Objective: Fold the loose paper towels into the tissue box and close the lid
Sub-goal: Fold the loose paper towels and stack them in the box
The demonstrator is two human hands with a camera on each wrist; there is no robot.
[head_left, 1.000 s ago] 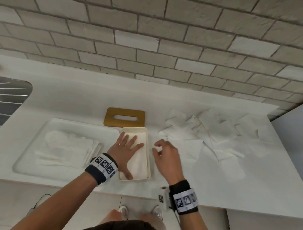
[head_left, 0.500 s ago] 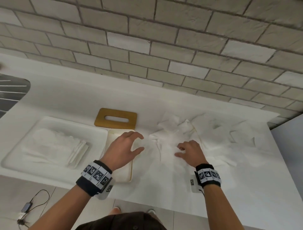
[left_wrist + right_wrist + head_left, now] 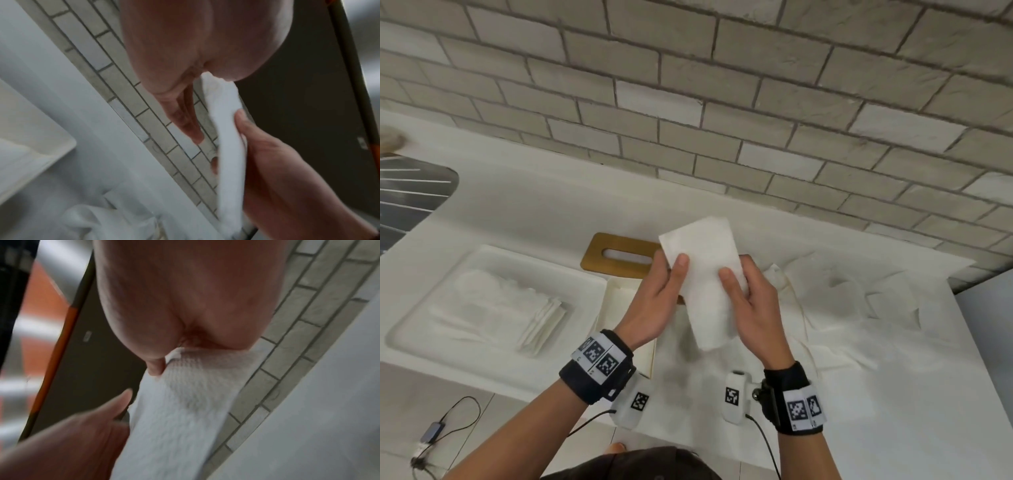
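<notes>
A folded paper towel [image 3: 705, 274] is pinched between both sets of fingers above the worktop [image 3: 893, 394]; the left thumb lies on its near face and the left fingers [image 3: 191, 128] are pressed behind it, so the left hand [image 3: 654, 308] is closed on the sheet; the right hand [image 3: 753, 308] grips the right edge in the same way, thumb in front, fingers behind.

Half a second ago both hands were low, the left hovering over the tissue box [image 3: 619, 298] and the right laid on the loose towels [image 3: 842, 291]; since then one sheet has been lifted from the pile, brought to the middle and doubled into a narrow strip, held tilted in the air, clear of the box.

The box stands open just below and left of the hands, partly hidden by the left wrist; the wooden lid [image 3: 619, 255] lies flat on the far side of it, slot upward; the rest of the loose towels are spread on the right.

It is judged that one more sheet is ready to be laid in; much of the pile is left, and the lid is not yet on.

On the far left a white tray [image 3: 421, 325] carries other folded sheets.
</notes>
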